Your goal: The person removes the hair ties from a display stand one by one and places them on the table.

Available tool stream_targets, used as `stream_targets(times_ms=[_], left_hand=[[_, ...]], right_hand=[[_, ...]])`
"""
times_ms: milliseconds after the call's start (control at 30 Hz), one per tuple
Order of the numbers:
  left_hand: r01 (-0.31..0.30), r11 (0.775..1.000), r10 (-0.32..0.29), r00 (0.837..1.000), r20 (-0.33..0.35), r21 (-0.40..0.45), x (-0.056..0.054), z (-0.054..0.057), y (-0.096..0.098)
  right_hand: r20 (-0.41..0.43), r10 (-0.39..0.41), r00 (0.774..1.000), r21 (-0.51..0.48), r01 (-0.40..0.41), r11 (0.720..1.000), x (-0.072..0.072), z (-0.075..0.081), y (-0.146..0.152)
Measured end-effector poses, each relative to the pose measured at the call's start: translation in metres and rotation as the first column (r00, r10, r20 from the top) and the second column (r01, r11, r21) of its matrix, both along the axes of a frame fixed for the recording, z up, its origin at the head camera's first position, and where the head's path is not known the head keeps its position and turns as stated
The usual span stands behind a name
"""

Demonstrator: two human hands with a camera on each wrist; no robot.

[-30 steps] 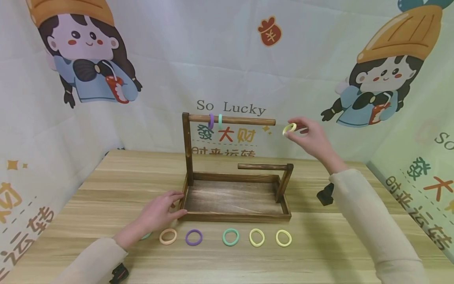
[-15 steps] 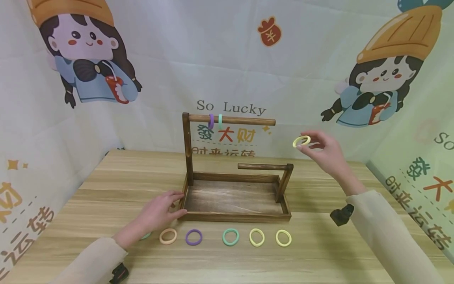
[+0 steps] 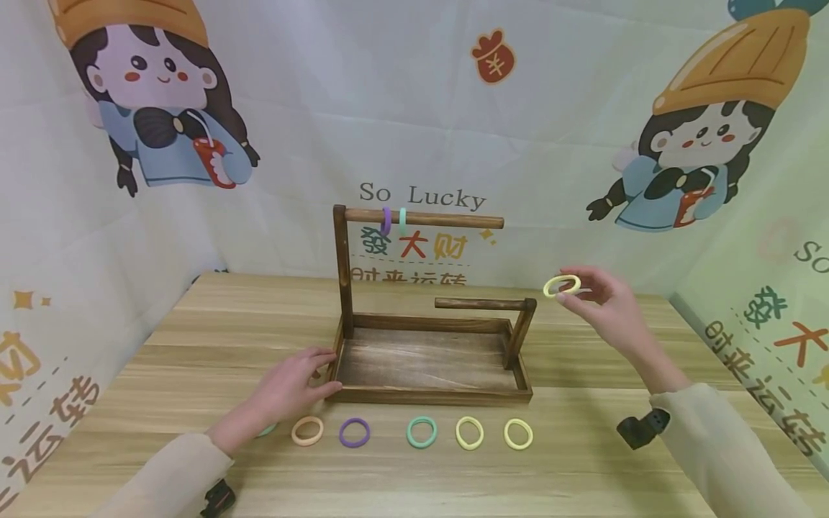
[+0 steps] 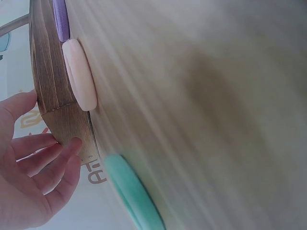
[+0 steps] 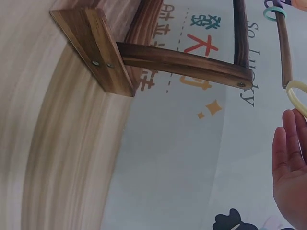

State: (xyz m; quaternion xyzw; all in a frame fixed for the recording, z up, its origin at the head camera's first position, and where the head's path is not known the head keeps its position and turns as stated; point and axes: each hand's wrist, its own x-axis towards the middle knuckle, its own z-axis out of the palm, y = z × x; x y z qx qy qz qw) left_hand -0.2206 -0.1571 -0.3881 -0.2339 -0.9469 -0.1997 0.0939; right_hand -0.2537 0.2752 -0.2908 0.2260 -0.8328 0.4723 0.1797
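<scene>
My right hand pinches a pale yellow hair tie in the air, right of the short lower bar of a dark wooden rack. The right wrist view shows part of that yellow hair tie at its right edge, above the fingers. At the rack's left end, my left hand holds the tray corner; in the left wrist view, its fingertips touch the end wall and the thumb lies at the corner. A purple hair tie and a mint one hang on the long upper bar.
Before the rack lie an orange hair tie, a purple one, a green hair tie and two yellow ones in a row. Another green hair tie is mostly covered by my left hand in the head view. Printed cloth hangs behind the table.
My right hand has moved down and right with the yellow hair tie, away from the upper bar's free end. The hair tie has tilted flatter. My left hand and the rack stay put.
</scene>
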Motion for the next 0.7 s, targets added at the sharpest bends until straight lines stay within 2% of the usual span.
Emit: stream_targets(times_ms=[233, 400, 700], left_hand=[[-0.006, 1.000, 0.006, 1.000, 0.002, -0.006, 0.001, 0.000, 0.000], [-0.009, 1.000, 0.009, 1.000, 0.005, -0.003, 0.001, -0.001, 0.000], [-0.012, 1.000, 0.012, 1.000, 0.013, -0.005, 0.001, 0.000, 0.000]], right_hand=[[0.032, 0.083, 0.996, -0.073, -0.080, 0.994, 0.011, -0.009, 0.005], [0.086, 0.103, 0.991, -0.100, -0.094, 0.991, 0.019, -0.017, 0.011], [0.199, 0.091, 0.976, -0.079, -0.077, 0.994, 0.038, -0.043, 0.028]])
